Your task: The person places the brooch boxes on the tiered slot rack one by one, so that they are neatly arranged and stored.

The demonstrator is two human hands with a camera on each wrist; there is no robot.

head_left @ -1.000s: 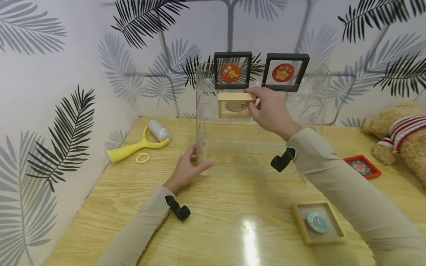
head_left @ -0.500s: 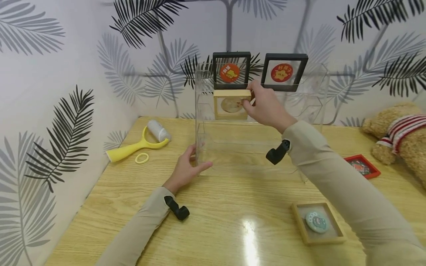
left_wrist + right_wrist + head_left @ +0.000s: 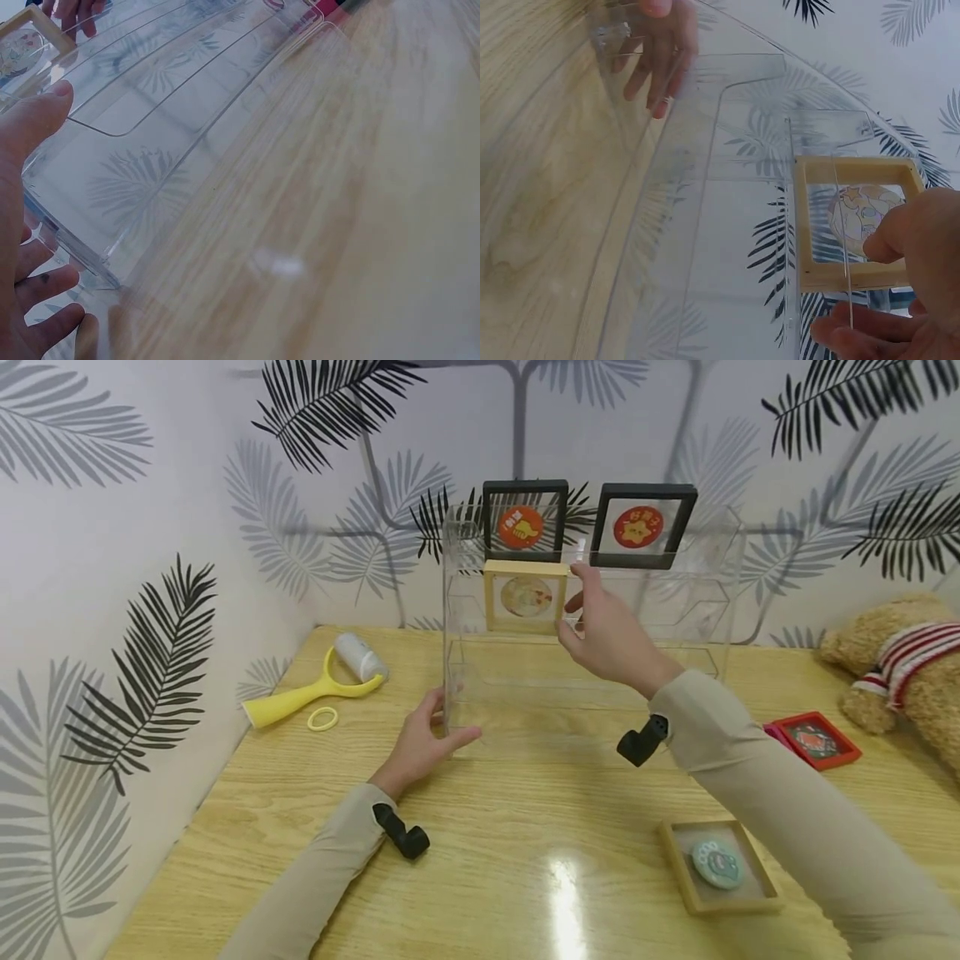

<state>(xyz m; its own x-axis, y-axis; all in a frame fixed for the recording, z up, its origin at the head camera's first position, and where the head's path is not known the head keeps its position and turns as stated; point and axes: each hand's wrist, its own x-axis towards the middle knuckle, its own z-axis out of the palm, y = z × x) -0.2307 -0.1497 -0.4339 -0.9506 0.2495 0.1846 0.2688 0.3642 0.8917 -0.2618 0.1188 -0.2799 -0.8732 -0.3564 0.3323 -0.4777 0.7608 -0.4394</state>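
A clear acrylic display rack (image 3: 592,693) stands on the table against the wall. My left hand (image 3: 423,739) is at its left side panel; in the left wrist view the thumb (image 3: 45,112) is inside and the spread fingers outside. A light wood frame (image 3: 527,631) with a round cartoon badge stands upright in the rack's middle tier. Right at its right edge is my right hand (image 3: 615,631), its thumb (image 3: 889,236) overlapping the frame's front in the right wrist view. Behind, on the top tier, stand two black frames (image 3: 562,518) (image 3: 645,561) with red badges.
A wood frame with a teal badge (image 3: 717,864) lies at front right. Farther right are a red frame (image 3: 847,756), a pink item (image 3: 780,737) and a teddy bear (image 3: 930,681). At left lie a yellow Y-shaped tool (image 3: 288,703), a grey cylinder (image 3: 358,657) and a yellow ring (image 3: 322,719).
The wood frame has shifted left and tipped upright in the middle tier, below the left black frame. My right hand has loosened to its right edge. The left hand has stayed put.
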